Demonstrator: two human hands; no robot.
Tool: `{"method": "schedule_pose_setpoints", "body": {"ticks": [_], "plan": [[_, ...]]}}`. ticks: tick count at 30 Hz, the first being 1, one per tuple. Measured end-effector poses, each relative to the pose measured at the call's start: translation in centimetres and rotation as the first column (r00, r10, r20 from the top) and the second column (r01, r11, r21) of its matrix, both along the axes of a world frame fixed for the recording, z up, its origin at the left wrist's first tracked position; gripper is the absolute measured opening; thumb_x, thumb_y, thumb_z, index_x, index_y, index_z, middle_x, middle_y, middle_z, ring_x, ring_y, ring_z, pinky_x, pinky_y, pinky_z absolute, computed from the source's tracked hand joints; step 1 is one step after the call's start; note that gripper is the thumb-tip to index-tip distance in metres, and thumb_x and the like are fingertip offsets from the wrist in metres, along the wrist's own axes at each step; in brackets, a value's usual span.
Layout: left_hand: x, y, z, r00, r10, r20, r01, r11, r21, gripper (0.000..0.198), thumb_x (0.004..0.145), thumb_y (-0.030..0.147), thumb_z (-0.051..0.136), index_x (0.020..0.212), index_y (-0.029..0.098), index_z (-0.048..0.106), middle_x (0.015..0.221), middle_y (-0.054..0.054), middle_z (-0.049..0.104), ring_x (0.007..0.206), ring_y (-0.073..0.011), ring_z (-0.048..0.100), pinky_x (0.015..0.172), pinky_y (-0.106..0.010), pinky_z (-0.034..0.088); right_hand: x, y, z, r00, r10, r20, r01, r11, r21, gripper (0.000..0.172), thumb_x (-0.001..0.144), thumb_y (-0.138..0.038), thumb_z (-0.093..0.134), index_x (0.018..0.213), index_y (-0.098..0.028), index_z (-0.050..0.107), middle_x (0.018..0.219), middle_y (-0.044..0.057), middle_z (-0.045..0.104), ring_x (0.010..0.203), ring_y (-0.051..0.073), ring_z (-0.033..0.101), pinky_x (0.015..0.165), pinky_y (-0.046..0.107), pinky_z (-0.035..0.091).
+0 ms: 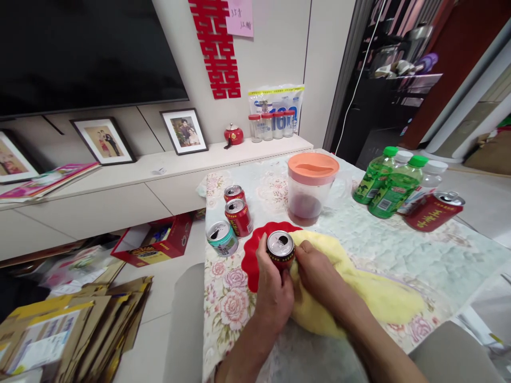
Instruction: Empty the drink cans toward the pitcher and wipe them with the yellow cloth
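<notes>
My left hand (272,298) is wrapped round an opened red drink can (281,249), its top tilted up toward me. Against the can's right side, my right hand (317,268) grips a yellow cloth (359,292), which trails off to the right across the table. Beneath the can lies a red plate with a scalloped rim (250,255), partly hidden by my hands and the cloth. Left of the plate stand two red cans, the nearer can (238,218) and the farther can (233,192), beside a short teal can (222,239). All three have opened tops.
A lidded plastic pitcher (309,197) with dark liquid stands behind the plate. Farther right are green-capped bottles (395,186), clear bottles and a tilted red can (433,211). A flowered cloth covers the table (415,244). Flattened cardboard (88,330) lies on the floor at left.
</notes>
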State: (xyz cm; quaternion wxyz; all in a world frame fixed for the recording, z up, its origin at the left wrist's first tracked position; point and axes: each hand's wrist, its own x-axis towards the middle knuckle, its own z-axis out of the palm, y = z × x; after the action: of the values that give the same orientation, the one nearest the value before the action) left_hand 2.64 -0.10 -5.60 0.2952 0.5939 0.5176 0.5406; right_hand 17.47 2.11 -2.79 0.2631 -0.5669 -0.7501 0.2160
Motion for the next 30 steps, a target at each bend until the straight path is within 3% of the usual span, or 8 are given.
{"method": "schedule_pose_setpoints", "body": {"ticks": [4, 9, 12, 15, 23, 26, 30], "plan": [[0.1, 0.0, 0.0, 1.000, 0.030, 0.008, -0.030, 1.000, -0.004, 0.086, 0.086, 0.011, 0.062, 0.166, 0.021, 0.032, 0.165, -0.021, 0.049, 0.161, -0.0382, 0.046, 0.133, -0.062, 0.039, 0.0, 0.2, 0.1, 0.999, -0.018, -0.031, 0.018, 1.000, -0.021, 0.029, 0.087, -0.005, 0.051, 0.101, -0.017, 0.074, 0.095, 0.010, 0.068, 0.083, 0.021, 0.061, 0.078, 0.034, 0.049], [-0.2, 0.3, 0.6, 0.996, 0.070, -0.057, -0.070, 0.998, 0.006, 0.081, 0.087, 0.018, 0.070, 0.162, 0.024, 0.038, 0.156, -0.019, 0.053, 0.154, -0.0386, 0.049, 0.127, -0.063, 0.043, 1.1, -0.3, 2.6, 0.971, -0.005, -0.240, 0.003, 1.000, -0.010, 0.039, 0.100, -0.024, 0.054, 0.133, -0.019, 0.073, 0.130, 0.012, 0.076, 0.122, 0.025, 0.071, 0.107, 0.040, 0.055], [-0.5, 0.4, 0.8, 0.993, 0.081, -0.089, -0.081, 0.997, -0.001, 0.083, 0.085, 0.024, 0.077, 0.159, 0.024, 0.040, 0.150, -0.018, 0.055, 0.147, -0.0405, 0.053, 0.121, -0.066, 0.047, 1.2, -1.1, 4.0, 0.887, -0.052, -0.459, 0.027, 0.998, -0.060, 0.042, 0.103, -0.042, 0.060, 0.137, -0.021, 0.074, 0.141, 0.011, 0.074, 0.129, 0.026, 0.071, 0.110, 0.041, 0.055], [-0.8, 0.3, 0.8, 0.993, 0.057, -0.105, -0.062, 0.997, -0.049, 0.084, 0.084, 0.030, 0.083, 0.156, 0.024, 0.041, 0.149, -0.019, 0.056, 0.142, -0.0408, 0.057, 0.117, -0.066, 0.050, 0.8, -1.7, 4.7, 0.785, -0.055, -0.618, -0.011, 0.995, -0.102, 0.044, 0.099, -0.044, 0.069, 0.137, -0.023, 0.075, 0.147, 0.010, 0.070, 0.132, 0.028, 0.069, 0.112, 0.043, 0.054], [-0.3, 0.3, 0.9, 1.000, 0.018, -0.015, -0.018, 0.999, 0.027, 0.077, 0.083, 0.018, 0.069, 0.153, 0.020, 0.036, 0.147, -0.021, 0.064, 0.134, -0.0365, 0.068, 0.111, -0.057, 0.058, 1.0, -0.7, 3.6, 0.961, 0.070, -0.268, -0.050, 0.996, 0.080, 0.045, 0.103, -0.021, 0.047, 0.144, -0.018, 0.067, 0.126, 0.013, 0.070, 0.126, 0.027, 0.065, 0.111, 0.047, 0.050], [-0.4, 0.2, 1.0, 1.000, -0.012, -0.020, 0.013, 0.997, 0.077, 0.077, 0.082, 0.015, 0.065, 0.153, 0.018, 0.035, 0.150, -0.023, 0.061, 0.136, -0.0371, 0.067, 0.111, -0.057, 0.058, 0.8, -0.4, 3.2, 0.995, 0.056, -0.085, -0.055, 0.998, 0.013, 0.037, 0.104, -0.014, 0.041, 0.128, -0.018, 0.069, 0.110, 0.010, 0.066, 0.107, 0.024, 0.066, 0.098, 0.040, 0.053], [-0.3, 0.2, 0.7, 0.997, 0.049, -0.051, -0.045, 0.995, 0.085, 0.077, 0.082, 0.012, 0.064, 0.154, 0.017, 0.036, 0.154, -0.024, 0.058, 0.138, -0.0374, 0.066, 0.112, -0.057, 0.058, -0.2, -0.4, 2.2, 0.998, 0.003, 0.055, -0.001, 0.999, -0.039, 0.029, 0.100, -0.006, 0.044, 0.104, -0.016, 0.071, 0.098, 0.009, 0.061, 0.088, 0.023, 0.060, 0.079, 0.034, 0.048]]}}
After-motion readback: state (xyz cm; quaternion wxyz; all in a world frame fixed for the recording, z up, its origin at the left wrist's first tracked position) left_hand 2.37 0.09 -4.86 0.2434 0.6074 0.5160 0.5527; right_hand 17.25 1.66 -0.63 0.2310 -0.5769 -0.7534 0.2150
